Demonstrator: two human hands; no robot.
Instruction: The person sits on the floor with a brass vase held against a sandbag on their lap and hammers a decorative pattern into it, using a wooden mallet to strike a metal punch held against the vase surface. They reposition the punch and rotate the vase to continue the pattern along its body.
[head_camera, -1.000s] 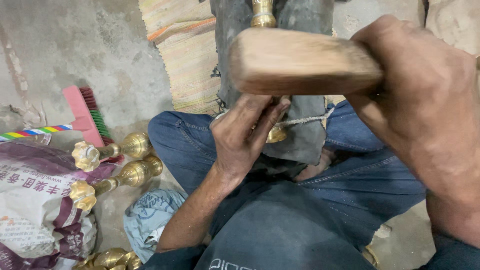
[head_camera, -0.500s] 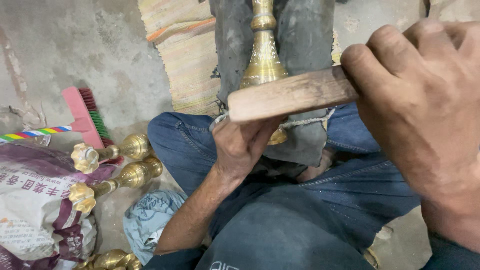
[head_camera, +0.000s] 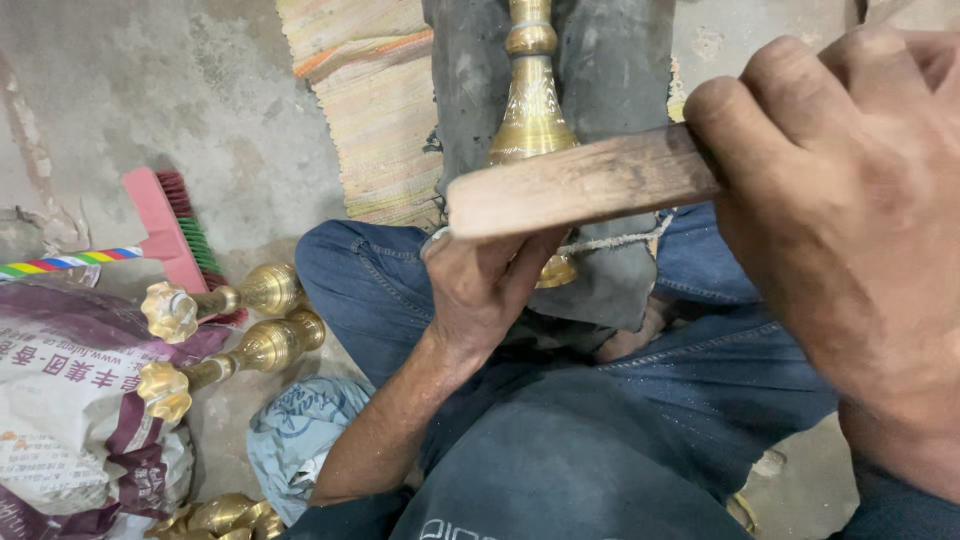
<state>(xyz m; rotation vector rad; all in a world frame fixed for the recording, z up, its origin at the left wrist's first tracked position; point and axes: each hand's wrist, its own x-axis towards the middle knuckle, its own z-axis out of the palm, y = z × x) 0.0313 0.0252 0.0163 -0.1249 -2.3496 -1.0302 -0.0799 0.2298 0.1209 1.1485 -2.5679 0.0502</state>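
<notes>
Fingers look most at risk to me: my right hand (head_camera: 860, 250) is clenched around the wooden mallet (head_camera: 580, 185) raised just above my left hand (head_camera: 490, 290), whose grip clasps the base of the engraved brass stem (head_camera: 530, 110) over my lap, so a glancing blow could crush knuckles or dent brass.

At nine o'clock we see two brass stands (head_camera: 235, 325) lying side by side on the concrete floor (head_camera: 150, 90). Just above them lies a pink brush (head_camera: 170, 225) with a rainbow-striped handle. A printed sack (head_camera: 70, 400) fills eight o'clock, a striped mat (head_camera: 370, 100) lies at eleven.
</notes>
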